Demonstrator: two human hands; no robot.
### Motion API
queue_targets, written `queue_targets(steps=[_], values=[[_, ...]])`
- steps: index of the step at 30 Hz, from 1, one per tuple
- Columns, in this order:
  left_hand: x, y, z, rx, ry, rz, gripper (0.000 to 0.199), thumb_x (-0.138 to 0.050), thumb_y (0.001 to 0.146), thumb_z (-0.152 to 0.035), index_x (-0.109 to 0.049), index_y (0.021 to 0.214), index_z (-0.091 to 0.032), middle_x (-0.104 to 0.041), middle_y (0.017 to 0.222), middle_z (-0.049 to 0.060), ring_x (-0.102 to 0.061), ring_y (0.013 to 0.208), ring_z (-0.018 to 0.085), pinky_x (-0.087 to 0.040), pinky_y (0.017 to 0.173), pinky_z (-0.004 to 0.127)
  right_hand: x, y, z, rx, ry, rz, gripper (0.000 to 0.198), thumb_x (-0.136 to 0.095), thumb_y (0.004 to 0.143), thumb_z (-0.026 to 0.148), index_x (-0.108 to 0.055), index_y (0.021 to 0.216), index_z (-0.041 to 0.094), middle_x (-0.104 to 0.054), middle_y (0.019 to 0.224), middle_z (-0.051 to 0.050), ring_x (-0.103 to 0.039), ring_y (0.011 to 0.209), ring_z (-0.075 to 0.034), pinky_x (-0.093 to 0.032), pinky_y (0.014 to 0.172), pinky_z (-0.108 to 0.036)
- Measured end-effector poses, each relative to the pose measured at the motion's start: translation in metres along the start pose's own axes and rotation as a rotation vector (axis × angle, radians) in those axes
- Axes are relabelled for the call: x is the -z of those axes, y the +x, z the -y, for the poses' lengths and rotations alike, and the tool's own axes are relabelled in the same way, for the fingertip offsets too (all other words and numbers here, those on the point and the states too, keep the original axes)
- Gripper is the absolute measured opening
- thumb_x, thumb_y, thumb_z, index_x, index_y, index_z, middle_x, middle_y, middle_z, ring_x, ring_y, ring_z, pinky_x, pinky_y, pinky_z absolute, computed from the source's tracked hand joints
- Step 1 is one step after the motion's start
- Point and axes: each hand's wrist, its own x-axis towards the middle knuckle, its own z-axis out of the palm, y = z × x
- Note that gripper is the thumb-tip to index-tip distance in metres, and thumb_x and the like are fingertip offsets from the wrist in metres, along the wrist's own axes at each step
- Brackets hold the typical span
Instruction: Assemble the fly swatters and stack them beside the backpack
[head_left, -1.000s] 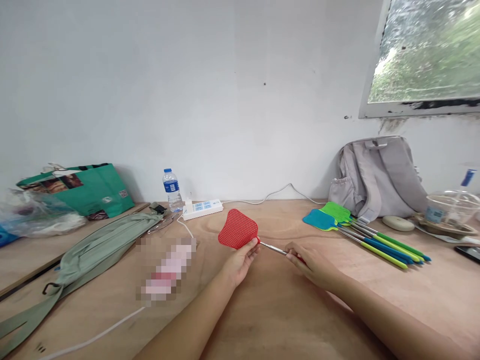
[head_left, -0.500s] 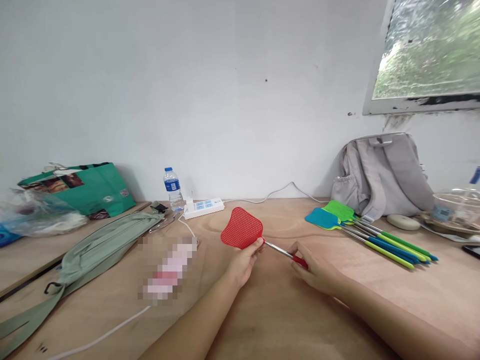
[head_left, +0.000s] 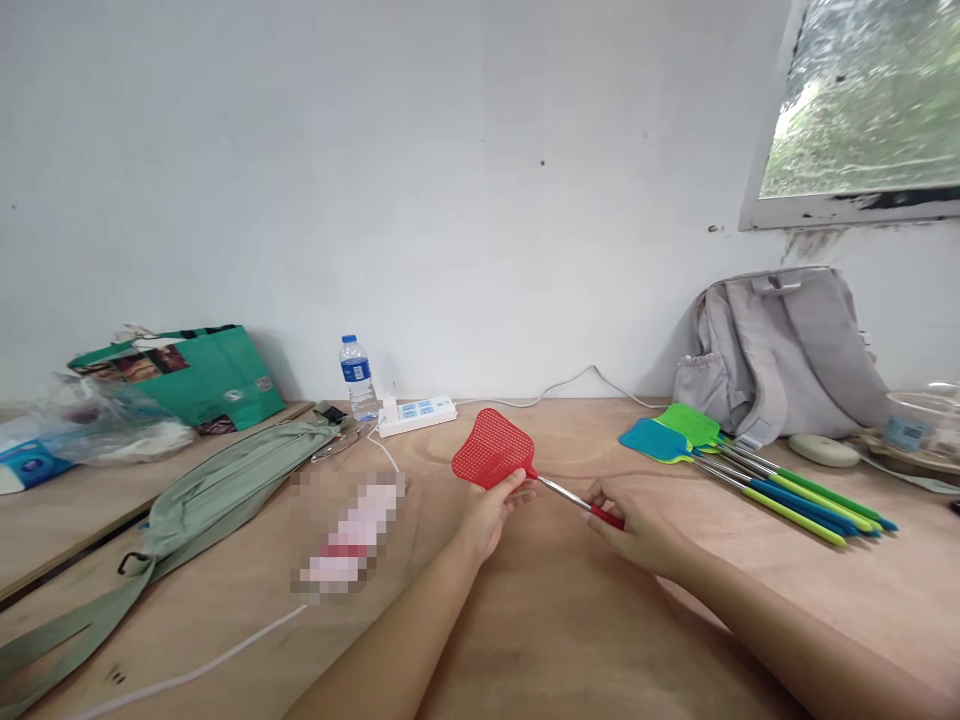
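Note:
A red fly swatter (head_left: 493,447) with a perforated head, a silver metal shaft and a red grip is held in front of me above the table. My left hand (head_left: 489,512) pinches the lower edge of its head, close to the neck. Around the red grip at the other end, the fingers of my right hand (head_left: 630,525) are closed. To the right lie several more fly swatters (head_left: 780,485) in a bundle, with blue and green heads and blue, green and yellow-green handles.
Along the wall stand a green bag (head_left: 217,375), a water bottle (head_left: 358,380), a white power strip (head_left: 417,416) and a grey backpack (head_left: 787,350). A grey-green strap bag (head_left: 225,490) lies left, beside a pixelated object (head_left: 352,535) with a white cable. A plastic tub (head_left: 919,425) sits far right.
The view has turned slightly left, so everything appears shifted a little to the right. Both hands keep their hold on the red fly swatter; the left hand's fingers have loosened slightly.

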Motion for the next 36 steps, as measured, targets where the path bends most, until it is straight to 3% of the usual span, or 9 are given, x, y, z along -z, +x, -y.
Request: queue_targets(steps=[6, 8, 11, 14, 17, 20, 36], values=[[0.028, 0.015, -0.027, 0.012, -0.006, -0.092, 0.041, -0.067, 0.062, -0.017, -0.054, 0.100, -0.020, -0.064, 0.085, 0.002, -0.060, 0.065, 0.012, -0.047, 0.053, 0.021, 0.031, 0.005, -0.020, 0.084, -0.280, 0.037, 0.022, -0.042, 0.080, 0.036, -0.056, 0.092, 0.025, -0.063, 0.085, -0.004, -0.057, 0.075, -0.018, -0.040, 0.062, -0.027], [0.032, 0.013, -0.033, 0.131, 0.075, -0.009, 0.038, -0.068, 0.060, -0.014, -0.056, 0.096, -0.017, -0.064, 0.086, 0.005, -0.061, 0.067, 0.014, -0.048, 0.056, 0.022, 0.036, 0.006, -0.025, 0.114, -0.331, 0.051, 0.023, -0.038, 0.082, 0.038, -0.054, 0.094, 0.026, -0.063, 0.087, -0.003, -0.057, 0.075, -0.018, -0.040, 0.062, -0.027], [0.029, 0.003, -0.032, 0.341, 0.189, 0.203, 0.035, -0.069, 0.058, -0.012, -0.057, 0.091, -0.012, -0.063, 0.092, 0.012, -0.061, 0.080, 0.024, -0.050, 0.065, 0.035, 0.036, 0.006, -0.030, 0.122, -0.375, 0.049, 0.022, -0.037, 0.083, 0.038, -0.052, 0.091, 0.025, -0.062, 0.081, -0.002, -0.056, 0.071, -0.017, -0.037, 0.057, -0.025], [0.022, -0.006, -0.025, 0.445, 0.230, 0.366, 0.041, -0.070, 0.056, -0.011, -0.056, 0.095, -0.013, -0.062, 0.096, 0.013, -0.059, 0.087, 0.029, -0.049, 0.067, 0.047, 0.027, 0.004, -0.035, 0.097, -0.407, 0.015, 0.014, -0.042, 0.078, 0.034, -0.048, 0.084, 0.023, -0.058, 0.069, -0.001, -0.053, 0.062, -0.016, -0.033, 0.052, -0.024], [0.018, -0.009, -0.018, 0.436, 0.298, 0.407, 0.044, -0.072, 0.055, -0.013, -0.056, 0.096, -0.013, -0.062, 0.095, 0.013, -0.059, 0.084, 0.029, -0.050, 0.064, 0.048, 0.016, 0.002, -0.040, 0.065, -0.405, -0.034, 0.011, -0.047, 0.068, 0.024, -0.041, 0.077, 0.022, -0.053, 0.062, 0.002, -0.048, 0.056, -0.014, -0.029, 0.050, -0.023], [0.017, -0.009, -0.015, 0.366, 0.386, 0.349, 0.043, -0.074, 0.054, -0.018, -0.056, 0.094, -0.012, -0.061, 0.095, 0.012, -0.060, 0.079, 0.026, -0.052, 0.058, 0.043, 0.008, 0.001, -0.042, 0.013, -0.419, -0.081, 0.016, -0.046, 0.061, 0.019, -0.036, 0.073, 0.022, -0.049, 0.058, 0.004, -0.044, 0.052, -0.013, -0.024, 0.049, -0.023], [0.017, -0.005, -0.010, 0.338, 0.442, 0.394, 0.036, -0.071, 0.059, -0.021, -0.057, 0.091, -0.012, -0.063, 0.086, 0.012, -0.063, 0.067, 0.025, -0.052, 0.047, 0.034, 0.004, 0.000, -0.044, -0.080, -0.460, -0.090, 0.017, -0.041, 0.063, 0.016, -0.027, 0.070, 0.022, -0.045, 0.058, 0.004, -0.044, 0.052, -0.013, -0.019, 0.048, -0.023]])
